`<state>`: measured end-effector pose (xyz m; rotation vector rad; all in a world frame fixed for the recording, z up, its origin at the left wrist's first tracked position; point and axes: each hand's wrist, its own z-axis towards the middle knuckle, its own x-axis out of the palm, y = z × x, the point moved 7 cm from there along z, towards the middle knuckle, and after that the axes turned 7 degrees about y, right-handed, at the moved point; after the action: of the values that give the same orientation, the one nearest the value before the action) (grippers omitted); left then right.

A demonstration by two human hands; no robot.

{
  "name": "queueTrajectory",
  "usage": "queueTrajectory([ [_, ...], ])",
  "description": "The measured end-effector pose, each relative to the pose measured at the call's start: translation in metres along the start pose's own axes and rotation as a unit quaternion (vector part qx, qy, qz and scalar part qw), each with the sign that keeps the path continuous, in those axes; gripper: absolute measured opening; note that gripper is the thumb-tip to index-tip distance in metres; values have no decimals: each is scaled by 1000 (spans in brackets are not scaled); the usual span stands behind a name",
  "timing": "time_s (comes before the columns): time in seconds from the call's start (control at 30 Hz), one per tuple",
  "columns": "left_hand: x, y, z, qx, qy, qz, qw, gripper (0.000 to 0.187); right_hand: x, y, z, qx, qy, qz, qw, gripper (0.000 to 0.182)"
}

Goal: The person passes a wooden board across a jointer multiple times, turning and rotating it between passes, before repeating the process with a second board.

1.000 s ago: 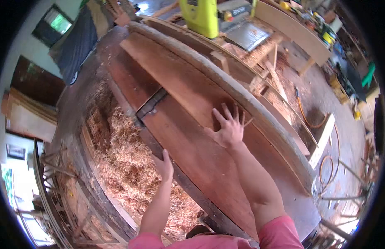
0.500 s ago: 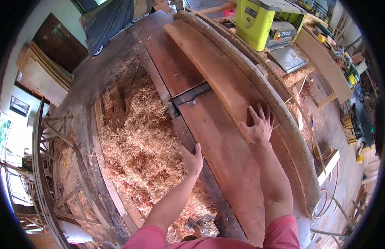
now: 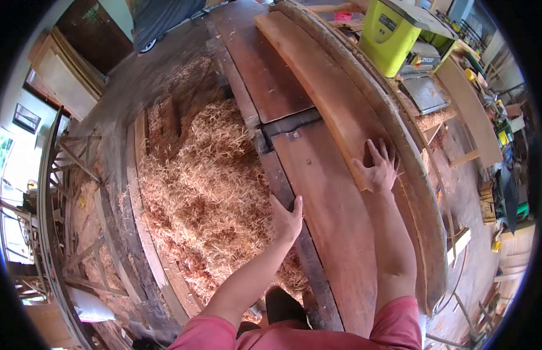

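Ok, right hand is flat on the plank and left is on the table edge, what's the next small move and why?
Probably push the plank a little further forward with the right hand, palm kept flat. That hand lies on the plank's near end, well short of the cutter gap, so there looks to be room. The left hand rests on the table edge and can stay as a brace.

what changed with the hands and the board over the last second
Mostly the head camera turned, so the whole scene shifted in frame. The right hand stays spread flat on the long board, at about the same spot. The left hand still rests on the table's left edge. Nothing was picked up or released; the shavings pile is unchanged.
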<state>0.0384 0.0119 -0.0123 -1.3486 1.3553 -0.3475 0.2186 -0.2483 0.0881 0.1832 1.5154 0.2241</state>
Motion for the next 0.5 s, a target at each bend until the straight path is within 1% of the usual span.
queueTrajectory([
  [0.1, -2, -2, 0, -14, 6, 10, 1000, 108, -2, 9, 7, 17, 5, -3, 1000, 80],
  [0.17, 3, 7, 1, -20, -2, 27, 999, 112, 0, 13, 10, 23, 4, -13, 1000, 80],
  [0.27, 4, 11, 6, -4, -14, 25, 1000, 113, 5, 15, 19, 2, -10, -27, 1000, 79],
  [0.33, 0, 8, 1, -22, 15, -5, 1000, 115, 8, 17, 23, -13, -20, -31, 999, 79],
  [0.37, 0, 5, 3, -27, 31, -24, 999, 116, 11, 17, 25, -11, -16, -31, 999, 79],
  [0.4, -1, 4, 3, -11, 16, -33, 999, 114, 10, 20, 28, -8, -14, -32, 999, 80],
  [0.5, -1, 5, 5, -11, 17, -13, 1000, 113, 7, 26, 37, -4, -24, -38, 999, 79],
])
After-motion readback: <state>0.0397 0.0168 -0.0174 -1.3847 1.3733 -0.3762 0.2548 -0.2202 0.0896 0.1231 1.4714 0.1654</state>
